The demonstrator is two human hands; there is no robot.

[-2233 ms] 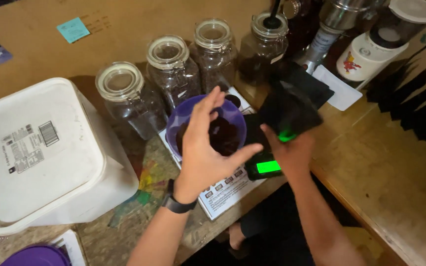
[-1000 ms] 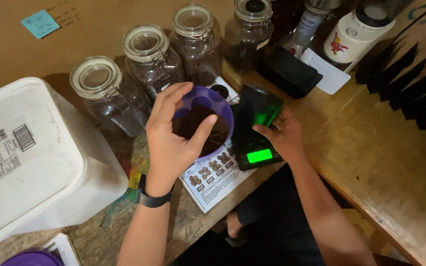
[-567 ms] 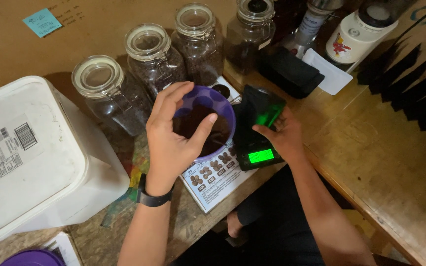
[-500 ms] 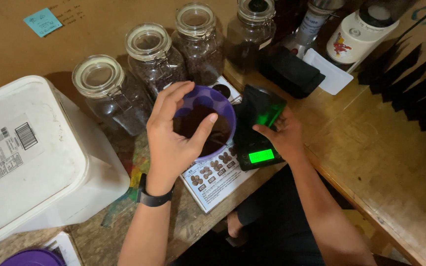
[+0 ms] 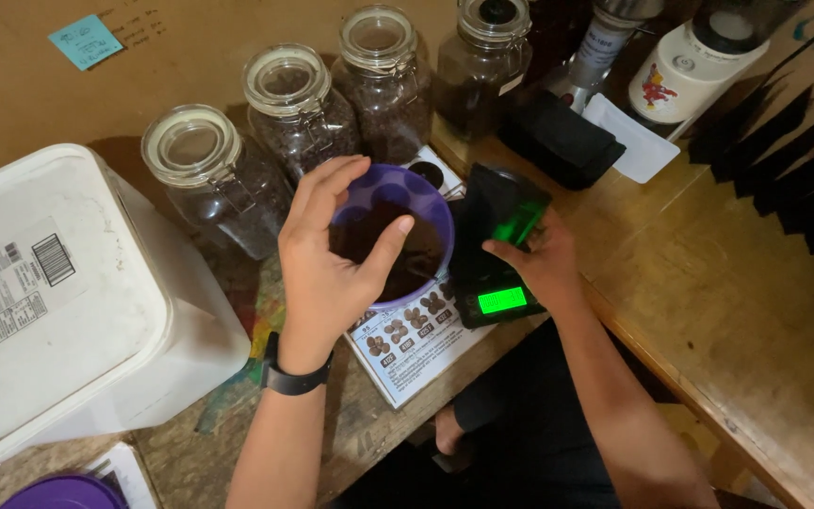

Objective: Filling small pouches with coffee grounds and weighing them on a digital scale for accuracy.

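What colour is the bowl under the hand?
Purple; the bowl shows clearly in the head view, under the left hand.

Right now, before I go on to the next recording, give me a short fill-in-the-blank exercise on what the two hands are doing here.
1. The left hand grips the rim of a ____ bowl that holds dark contents.
2. The right hand rests on a small black scale whose display glows ____.
3. A black ____ circles the left wrist.
4. Behind the bowl stand glass jars with ____ lids.

Missing words: purple; green; band; clear
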